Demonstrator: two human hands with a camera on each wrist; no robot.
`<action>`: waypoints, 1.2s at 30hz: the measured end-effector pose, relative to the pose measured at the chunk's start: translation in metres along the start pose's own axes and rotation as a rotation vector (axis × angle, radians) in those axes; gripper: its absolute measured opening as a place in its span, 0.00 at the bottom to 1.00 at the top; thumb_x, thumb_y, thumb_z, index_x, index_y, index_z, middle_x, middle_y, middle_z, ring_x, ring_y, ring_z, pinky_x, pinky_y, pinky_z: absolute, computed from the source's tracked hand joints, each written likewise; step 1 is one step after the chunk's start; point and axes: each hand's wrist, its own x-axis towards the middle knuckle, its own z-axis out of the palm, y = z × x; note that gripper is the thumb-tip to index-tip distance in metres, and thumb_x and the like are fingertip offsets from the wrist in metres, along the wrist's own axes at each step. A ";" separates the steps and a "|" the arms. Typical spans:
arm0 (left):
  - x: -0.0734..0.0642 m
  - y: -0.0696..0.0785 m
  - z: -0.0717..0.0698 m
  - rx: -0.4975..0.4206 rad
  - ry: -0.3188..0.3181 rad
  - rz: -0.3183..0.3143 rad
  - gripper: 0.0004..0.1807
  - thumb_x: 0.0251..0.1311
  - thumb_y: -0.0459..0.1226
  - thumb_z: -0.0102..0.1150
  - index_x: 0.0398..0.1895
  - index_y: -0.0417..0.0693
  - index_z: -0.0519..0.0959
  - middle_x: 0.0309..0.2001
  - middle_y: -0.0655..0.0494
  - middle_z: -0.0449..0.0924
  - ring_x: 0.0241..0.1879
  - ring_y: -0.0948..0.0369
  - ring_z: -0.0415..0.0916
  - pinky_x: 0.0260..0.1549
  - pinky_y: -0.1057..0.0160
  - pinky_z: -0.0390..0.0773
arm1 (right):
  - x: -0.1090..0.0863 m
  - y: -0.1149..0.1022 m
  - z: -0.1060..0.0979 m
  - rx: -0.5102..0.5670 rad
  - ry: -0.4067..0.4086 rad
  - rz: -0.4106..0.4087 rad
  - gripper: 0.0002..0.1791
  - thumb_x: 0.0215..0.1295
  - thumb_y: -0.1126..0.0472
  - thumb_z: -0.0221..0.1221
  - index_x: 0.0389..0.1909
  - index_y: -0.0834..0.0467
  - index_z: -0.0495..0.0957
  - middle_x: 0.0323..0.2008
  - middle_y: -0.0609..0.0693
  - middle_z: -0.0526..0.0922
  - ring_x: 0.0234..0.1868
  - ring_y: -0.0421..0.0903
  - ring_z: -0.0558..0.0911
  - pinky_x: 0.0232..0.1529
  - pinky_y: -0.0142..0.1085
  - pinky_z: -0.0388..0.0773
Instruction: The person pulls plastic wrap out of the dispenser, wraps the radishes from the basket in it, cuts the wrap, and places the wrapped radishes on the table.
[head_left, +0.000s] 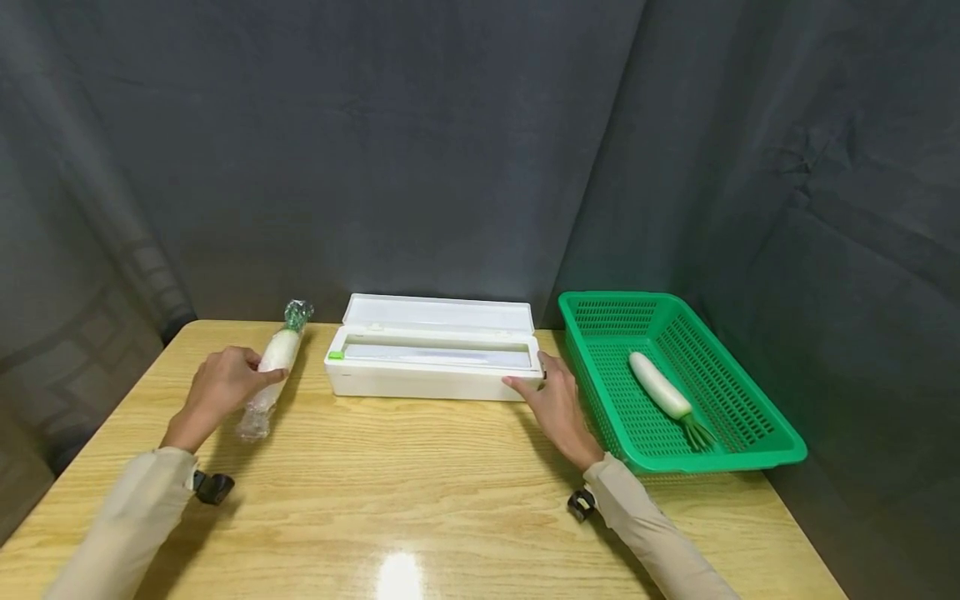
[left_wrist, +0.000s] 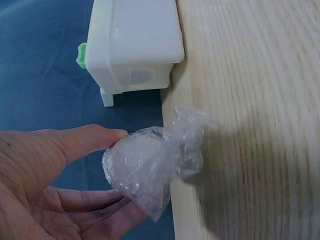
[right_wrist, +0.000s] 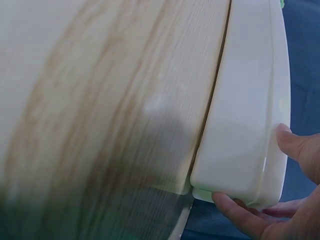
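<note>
My left hand (head_left: 225, 383) pinches a white radish (head_left: 279, 354) wrapped in clear plastic film, thumb on one side and fingers on the other. Its leafy top points away; the twisted film end (left_wrist: 187, 145) shows close up in the left wrist view. In the middle of the table stands a white cling film dispenser (head_left: 427, 383), its long lid (head_left: 438, 312) raised at the back and a pale roll inside. My right hand (head_left: 558, 408) grips the dispenser's right end, with the thumb on the front edge and the fingers round the end face.
A green perforated basket (head_left: 720, 463) stands at the right, holding an unwrapped white radish (head_left: 660, 385) with cut green stalks. A green slider (head_left: 336, 355) sits at the dispenser's left end. Behind the wooden table (head_left: 420, 492) hangs a dark grey curtain (head_left: 337, 150).
</note>
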 end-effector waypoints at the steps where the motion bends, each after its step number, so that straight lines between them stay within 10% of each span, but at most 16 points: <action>1: 0.001 -0.001 0.001 -0.002 -0.007 -0.001 0.21 0.63 0.45 0.71 0.26 0.34 0.82 0.21 0.49 0.79 0.22 0.56 0.68 0.21 0.61 0.65 | 0.000 0.000 0.000 0.000 -0.001 0.000 0.45 0.62 0.51 0.75 0.69 0.76 0.69 0.64 0.74 0.76 0.67 0.68 0.76 0.61 0.58 0.80; 14: 0.005 0.000 0.017 -0.019 -0.090 -0.026 0.30 0.63 0.44 0.72 0.11 0.53 0.63 0.13 0.63 0.55 0.17 0.63 0.54 0.19 0.64 0.58 | -0.001 0.001 0.002 -0.012 -0.001 0.004 0.46 0.62 0.50 0.75 0.70 0.76 0.68 0.64 0.73 0.76 0.67 0.68 0.76 0.61 0.58 0.79; 22: 0.006 -0.001 0.025 -0.022 -0.116 -0.072 0.27 0.62 0.45 0.72 0.13 0.47 0.67 0.14 0.60 0.59 0.18 0.62 0.56 0.20 0.63 0.59 | 0.000 0.001 0.001 -0.021 0.010 0.008 0.46 0.62 0.50 0.75 0.70 0.76 0.69 0.64 0.73 0.76 0.67 0.68 0.76 0.61 0.58 0.80; 27: 0.005 0.002 0.023 0.019 -0.127 -0.078 0.30 0.64 0.48 0.71 0.38 0.23 0.79 0.29 0.36 0.81 0.24 0.53 0.70 0.22 0.60 0.66 | 0.000 0.000 0.001 -0.030 -0.002 0.006 0.46 0.63 0.50 0.75 0.70 0.76 0.68 0.64 0.73 0.75 0.67 0.68 0.76 0.61 0.58 0.79; 36: 0.001 0.014 0.022 0.067 -0.061 -0.046 0.40 0.70 0.49 0.66 0.65 0.19 0.69 0.50 0.21 0.79 0.43 0.30 0.81 0.34 0.37 0.78 | -0.001 -0.001 0.000 -0.021 -0.001 -0.017 0.45 0.63 0.53 0.75 0.69 0.77 0.68 0.62 0.74 0.76 0.66 0.68 0.77 0.61 0.58 0.79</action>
